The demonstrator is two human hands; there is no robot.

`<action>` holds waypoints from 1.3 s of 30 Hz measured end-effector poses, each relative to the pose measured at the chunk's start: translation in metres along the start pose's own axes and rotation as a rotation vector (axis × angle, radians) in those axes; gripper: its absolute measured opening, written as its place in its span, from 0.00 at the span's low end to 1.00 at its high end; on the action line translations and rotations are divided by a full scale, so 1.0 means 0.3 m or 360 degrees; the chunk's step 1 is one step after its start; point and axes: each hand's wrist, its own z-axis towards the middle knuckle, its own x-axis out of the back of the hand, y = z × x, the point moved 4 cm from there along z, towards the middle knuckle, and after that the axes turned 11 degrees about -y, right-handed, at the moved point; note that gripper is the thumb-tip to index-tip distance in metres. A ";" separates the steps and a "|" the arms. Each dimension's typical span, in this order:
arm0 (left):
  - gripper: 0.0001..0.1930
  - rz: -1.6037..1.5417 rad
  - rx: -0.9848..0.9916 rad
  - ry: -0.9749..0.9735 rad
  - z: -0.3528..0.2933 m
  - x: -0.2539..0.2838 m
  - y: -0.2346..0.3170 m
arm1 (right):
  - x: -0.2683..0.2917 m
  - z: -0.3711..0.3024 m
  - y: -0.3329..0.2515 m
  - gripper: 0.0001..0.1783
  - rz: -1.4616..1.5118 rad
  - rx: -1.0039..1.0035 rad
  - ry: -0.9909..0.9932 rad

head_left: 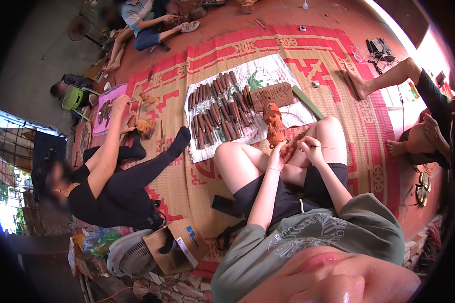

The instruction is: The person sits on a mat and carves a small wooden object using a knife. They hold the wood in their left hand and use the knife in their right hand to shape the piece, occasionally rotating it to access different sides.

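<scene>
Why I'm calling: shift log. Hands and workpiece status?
Left hand holding carved figurine, near end. Right hand gripping thin tool. Wooden-handled tools beyond, not blocking.

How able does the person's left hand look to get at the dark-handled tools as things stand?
Probably not straight away: the left hand is taken up with the carved reddish figure. Otherwise the way seems fairly free, since the dark-handled tools lie uncovered on the white cloth beyond the left knee.
</scene>
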 end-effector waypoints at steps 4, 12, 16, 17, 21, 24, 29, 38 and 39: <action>0.14 0.0042 0.0013 -0.0033 0.010 0.027 0.001 | -0.009 0.004 0.008 0.04 -0.0031 0.0012 -0.0014; 0.19 0.0145 -0.0017 0.0057 -0.015 -0.002 0.010 | -0.006 0.004 -0.005 0.04 0.0046 -0.0021 -0.0014; 0.19 -0.0012 -0.0068 0.0041 0.001 0.021 0.003 | -0.023 0.009 -0.009 0.04 0.0082 -0.0016 -0.0029; 0.19 -0.0060 -0.0078 0.0026 0.003 0.015 0.002 | -0.026 0.010 -0.012 0.04 0.0094 -0.0011 -0.0023; 0.15 -0.0214 -0.0076 -0.0096 0.013 -0.009 -0.004 | -0.029 0.006 -0.027 0.04 0.0093 -0.0004 -0.0043; 0.11 -0.0162 -0.0085 -0.0118 0.022 -0.001 -0.010 | -0.024 0.003 -0.037 0.04 0.0044 0.0037 0.0008; 0.06 0.0058 -0.0070 -0.0050 0.018 0.002 -0.010 | 0.036 0.013 -0.034 0.04 0.0080 0.0072 0.0166; 0.05 0.0153 -0.0051 -0.0020 0.035 0.035 0.003 | 0.046 0.001 -0.012 0.04 0.0087 0.0023 0.0171; 0.05 0.0150 -0.0056 -0.0027 0.038 0.037 0.004 | 0.045 0.005 -0.014 0.04 0.0076 0.0026 0.0170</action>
